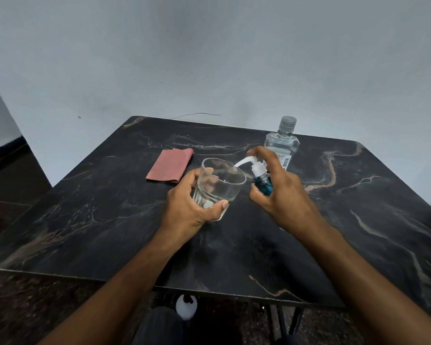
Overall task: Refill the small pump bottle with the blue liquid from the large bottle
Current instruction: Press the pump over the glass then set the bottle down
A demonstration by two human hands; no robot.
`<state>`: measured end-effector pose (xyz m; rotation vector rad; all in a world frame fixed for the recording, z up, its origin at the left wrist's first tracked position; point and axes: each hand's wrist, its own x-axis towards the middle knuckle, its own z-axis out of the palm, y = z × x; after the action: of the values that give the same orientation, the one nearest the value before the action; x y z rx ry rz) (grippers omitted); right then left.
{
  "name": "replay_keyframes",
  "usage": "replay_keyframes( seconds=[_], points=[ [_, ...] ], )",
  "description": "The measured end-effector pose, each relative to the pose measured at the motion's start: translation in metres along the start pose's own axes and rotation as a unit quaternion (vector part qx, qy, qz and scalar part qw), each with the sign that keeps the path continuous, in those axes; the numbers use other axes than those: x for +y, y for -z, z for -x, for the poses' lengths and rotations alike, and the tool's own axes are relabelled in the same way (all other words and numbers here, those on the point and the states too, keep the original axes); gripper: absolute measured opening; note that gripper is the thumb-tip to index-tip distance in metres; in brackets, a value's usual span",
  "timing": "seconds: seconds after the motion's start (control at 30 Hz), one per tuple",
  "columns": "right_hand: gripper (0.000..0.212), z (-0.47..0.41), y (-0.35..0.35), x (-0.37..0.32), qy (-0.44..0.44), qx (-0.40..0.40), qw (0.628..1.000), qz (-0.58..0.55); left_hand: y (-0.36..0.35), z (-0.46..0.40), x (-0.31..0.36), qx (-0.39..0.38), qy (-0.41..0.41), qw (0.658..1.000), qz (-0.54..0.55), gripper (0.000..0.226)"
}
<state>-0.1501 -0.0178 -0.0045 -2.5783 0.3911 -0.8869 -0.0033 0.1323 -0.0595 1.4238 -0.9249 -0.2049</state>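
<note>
My right hand (281, 192) grips the small pump bottle (263, 184), which holds blue liquid and has a white pump head; a finger rests on top of the pump. Its white nozzle reaches over the rim of a clear drinking glass (219, 183), which my left hand (189, 205) holds tilted above the table. The large clear bottle (283, 143) stands upright behind my right hand, capped, looking almost colourless inside.
A folded pink cloth (171, 165) lies on the dark marble table (110, 220) to the left of the glass. A pale wall rises right behind the table. A white object (186, 307) sits on the floor under the table's near edge.
</note>
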Motion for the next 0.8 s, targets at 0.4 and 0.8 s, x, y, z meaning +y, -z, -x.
replay_keyframes(
  seconds=[0.4, 0.8],
  points=[
    [0.071, 0.0002, -0.0015, 0.0000, -0.003, 0.000, 1.000, -0.009, -0.0008, -0.0005, 0.0006, -0.001, -0.010, 1.000, 0.008, 0.066],
    [0.077, -0.0008, 0.0001, -0.0039, 0.001, 0.014, 1.000, 0.004, -0.0005, -0.0020, -0.0039, -0.001, -0.020, 1.000, 0.001, 0.064]
  ],
)
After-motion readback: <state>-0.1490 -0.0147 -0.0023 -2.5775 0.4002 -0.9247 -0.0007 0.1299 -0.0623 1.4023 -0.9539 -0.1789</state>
